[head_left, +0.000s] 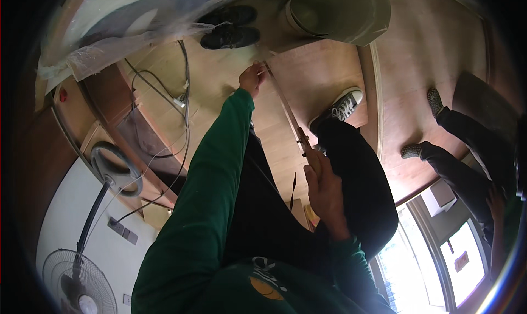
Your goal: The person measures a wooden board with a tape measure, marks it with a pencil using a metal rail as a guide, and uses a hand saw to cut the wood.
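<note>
My right hand is wrapped around the wooden grip of a long narrow tool that looks like a handsaw, its thin blade seen nearly edge-on. Small metal fittings sit where blade and grip meet. The blade runs away from me, slanting left, over the plywood floor. My left hand reaches forward to the far end of the blade with its fingers bent together. What those fingers pinch is too small to make out. My shoe stands to the right of the blade.
A pair of dark shoes and a large rolled sheet lie ahead. Black cables trail at left, near a standing fan. Clear plastic sheeting hangs far left. Another person's legs are at right, past a wooden strip.
</note>
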### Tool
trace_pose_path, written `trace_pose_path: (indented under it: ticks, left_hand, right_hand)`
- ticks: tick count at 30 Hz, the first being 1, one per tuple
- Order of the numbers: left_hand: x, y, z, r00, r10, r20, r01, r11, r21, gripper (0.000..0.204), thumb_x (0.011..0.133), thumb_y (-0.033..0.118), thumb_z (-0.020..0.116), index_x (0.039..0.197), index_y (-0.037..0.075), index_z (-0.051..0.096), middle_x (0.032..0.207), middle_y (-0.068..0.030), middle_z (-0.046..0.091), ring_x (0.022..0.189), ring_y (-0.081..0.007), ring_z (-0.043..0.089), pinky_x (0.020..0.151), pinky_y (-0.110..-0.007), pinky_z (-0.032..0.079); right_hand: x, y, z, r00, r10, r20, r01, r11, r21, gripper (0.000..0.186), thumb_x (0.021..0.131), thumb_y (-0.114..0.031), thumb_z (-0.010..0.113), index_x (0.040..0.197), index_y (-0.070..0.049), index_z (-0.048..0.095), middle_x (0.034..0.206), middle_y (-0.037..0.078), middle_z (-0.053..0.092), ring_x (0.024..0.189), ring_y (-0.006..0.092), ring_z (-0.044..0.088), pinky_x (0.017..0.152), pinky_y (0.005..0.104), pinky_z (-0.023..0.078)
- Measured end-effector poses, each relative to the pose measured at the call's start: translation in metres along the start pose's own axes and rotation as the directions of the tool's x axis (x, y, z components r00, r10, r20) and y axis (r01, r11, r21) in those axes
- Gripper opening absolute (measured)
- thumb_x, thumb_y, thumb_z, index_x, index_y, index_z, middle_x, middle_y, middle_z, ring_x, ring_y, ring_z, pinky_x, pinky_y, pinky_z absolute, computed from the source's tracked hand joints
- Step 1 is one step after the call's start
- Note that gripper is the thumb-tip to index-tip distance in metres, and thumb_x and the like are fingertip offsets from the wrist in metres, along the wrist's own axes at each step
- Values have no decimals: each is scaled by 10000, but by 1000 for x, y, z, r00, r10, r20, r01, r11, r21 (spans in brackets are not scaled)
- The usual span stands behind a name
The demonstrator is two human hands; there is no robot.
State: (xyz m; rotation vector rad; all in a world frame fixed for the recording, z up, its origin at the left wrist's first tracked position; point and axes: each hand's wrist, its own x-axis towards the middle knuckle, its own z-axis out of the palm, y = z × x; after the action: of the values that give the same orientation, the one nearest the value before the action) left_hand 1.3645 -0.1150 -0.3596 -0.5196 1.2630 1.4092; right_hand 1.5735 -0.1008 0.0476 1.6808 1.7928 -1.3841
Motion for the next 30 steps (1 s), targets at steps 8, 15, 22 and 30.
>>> trace_pose_path:
  ticks: [8, 15, 22, 30]
  left_hand:
    - [-2, 14, 4, 996, -8, -85, 14, 998, 61, 301, 1055, 312, 630, 1159, 30, 655, 1017, -60, 664, 797, -174, 646, 720, -289, 580]
    - [45, 40, -87, 781, 622, -52, -354, 510, 784, 360, 922, 212, 747, 1234, 42, 690, 1098, -159, 727, 975, -308, 714, 874, -400, 568]
    - [133, 132, -127, 745, 617, 254, -73, -302, 950, 571, 888, 270, 752, 1400, 96, 571, 1352, -149, 616, 1233, -373, 590, 1009, -492, 522]
    - [229, 156, -123, 850, 421, 317, 59, -674, 736, 533, 891, 428, 759, 1334, 159, 636, 1399, -97, 600, 1247, -363, 606, 905, -504, 593]
  right_hand:
    - [9, -5, 9, 997, -29, -68, 28, 999, -17, 452, 1038, -256, 608, 1426, -44, 514, 891, 260, 718, 772, 445, 727, 659, 484, 566]
    - [-10, -21, -13, 995, 76, -64, -61, 974, 217, 420, 1026, -173, 583, 1405, 5, 547, 1064, 199, 716, 850, 255, 719, 757, 391, 555]
    - [-8, -16, -27, 969, 239, -69, -202, 917, 343, 501, 1007, -234, 619, 1421, 30, 520, 945, 110, 692, 722, 133, 643, 650, 288, 536]
    - [7, 7, -21, 986, -59, -157, 44, 994, -95, 637, 1000, -377, 616, 1365, 135, 517, 1077, 255, 712, 876, 305, 745, 772, 366, 585]
